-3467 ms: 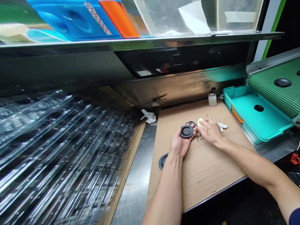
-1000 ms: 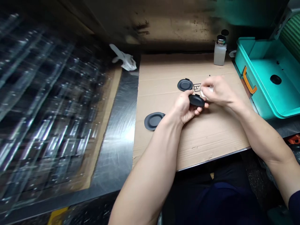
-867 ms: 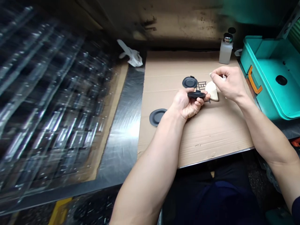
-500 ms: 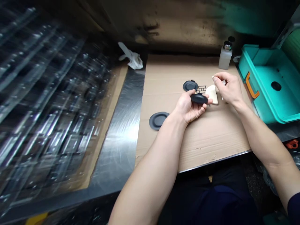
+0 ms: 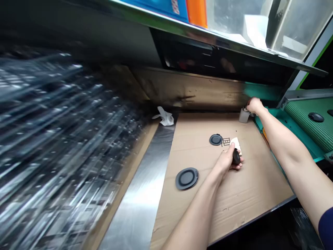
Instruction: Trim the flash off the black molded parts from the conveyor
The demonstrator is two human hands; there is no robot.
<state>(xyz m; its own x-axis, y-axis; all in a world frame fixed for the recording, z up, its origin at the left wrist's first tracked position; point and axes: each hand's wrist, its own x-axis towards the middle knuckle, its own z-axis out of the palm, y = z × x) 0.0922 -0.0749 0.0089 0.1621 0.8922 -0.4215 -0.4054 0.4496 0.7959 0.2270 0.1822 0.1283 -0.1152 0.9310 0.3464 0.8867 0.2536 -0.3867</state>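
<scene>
My left hand point(image 5: 230, 158) is closed around a small black oval plastic part point(image 5: 236, 157), held tilted just above the cardboard. Beside its fingers lies a cream-coloured pad with a rounded end point(image 5: 236, 143). My right hand point(image 5: 254, 105) reaches to the back right, fingers curled down at the top of a whitish square bottle point(image 5: 244, 116). Whatever is between those fingertips is hidden. A black oval part point(image 5: 215, 139) lies near a dark grid marking point(image 5: 226, 141). Closer to me on the left rests a larger black oval part point(image 5: 186, 178).
A cardboard sheet point(image 5: 197, 146) covers the metal table point(image 5: 140, 187). Clear plastic trays point(image 5: 65, 156), blurred, are stacked at left. A crumpled white glove or cloth point(image 5: 165, 117) lies behind. At right are a teal bin point(image 5: 293, 128) and a green conveyor belt point(image 5: 309, 111) carrying black parts.
My right hand has moved from near the pad to the bottle top. The part in my left hand has turned more upright. The view has tilted up, showing a shelf and the conveyor.
</scene>
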